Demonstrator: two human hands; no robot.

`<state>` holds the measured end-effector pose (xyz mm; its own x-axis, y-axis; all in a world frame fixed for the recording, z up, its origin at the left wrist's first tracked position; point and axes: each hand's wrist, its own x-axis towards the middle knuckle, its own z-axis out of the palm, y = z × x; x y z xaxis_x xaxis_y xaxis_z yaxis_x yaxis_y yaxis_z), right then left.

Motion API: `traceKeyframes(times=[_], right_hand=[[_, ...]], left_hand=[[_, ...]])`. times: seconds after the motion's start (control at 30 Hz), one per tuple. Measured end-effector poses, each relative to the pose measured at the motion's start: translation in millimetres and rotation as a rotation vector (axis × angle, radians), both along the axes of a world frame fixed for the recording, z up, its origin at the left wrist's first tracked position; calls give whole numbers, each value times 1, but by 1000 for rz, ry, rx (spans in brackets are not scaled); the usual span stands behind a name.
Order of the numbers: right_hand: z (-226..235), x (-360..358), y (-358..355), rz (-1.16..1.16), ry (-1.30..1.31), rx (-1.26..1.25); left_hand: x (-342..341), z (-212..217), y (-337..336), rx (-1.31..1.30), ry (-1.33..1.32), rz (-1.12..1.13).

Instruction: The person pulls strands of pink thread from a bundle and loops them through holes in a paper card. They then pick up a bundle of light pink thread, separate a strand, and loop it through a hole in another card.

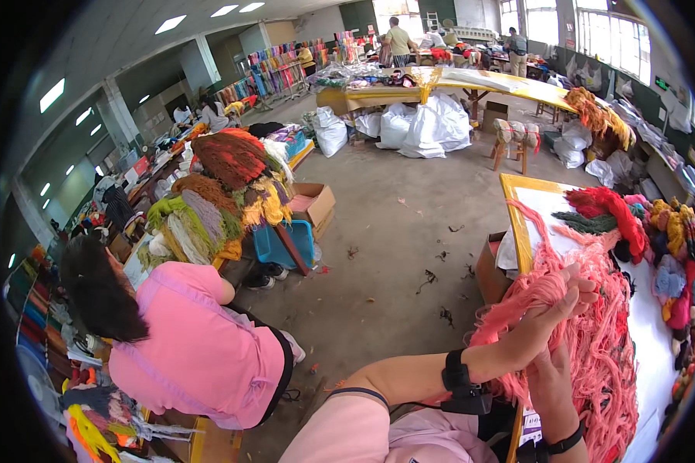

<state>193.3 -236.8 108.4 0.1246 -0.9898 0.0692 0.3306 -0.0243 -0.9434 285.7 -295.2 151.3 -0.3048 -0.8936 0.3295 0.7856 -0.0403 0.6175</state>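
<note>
A large heap of pink yarn lies over the white tabletop at my right. My left hand is raised above the heap, its fingers closed round a bunch of the strands, which hang down to the left of it over the table edge. Just below the left wrist, my right hand is in among the same yarn. Its fingers are partly hidden by the left arm and the strands, so their grip does not show.
Red yarn and multicoloured skeins lie farther along the table. A cardboard box stands against its left side. At left, a person in pink sits near piled yarn and a blue basket. Yarn scraps litter the floor.
</note>
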Motion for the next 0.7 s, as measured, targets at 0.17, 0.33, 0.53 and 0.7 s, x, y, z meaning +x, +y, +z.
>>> traceKeyframes(times=[0.17,0.33,0.53,0.7], right_hand=[[12,-28,-5,-4,377,50],[23,-66,-2,-121,-80,77],[26,-130,-20,-403,-277,114],[-1,-186,-61,-322,-430,99]], left_hand=[[16,-40,-62,401,183,-303],[47,-91,-77,591,81,-372],[55,-127,-35,290,-393,-870],[72,-73,-36,-228,-12,-1011]])
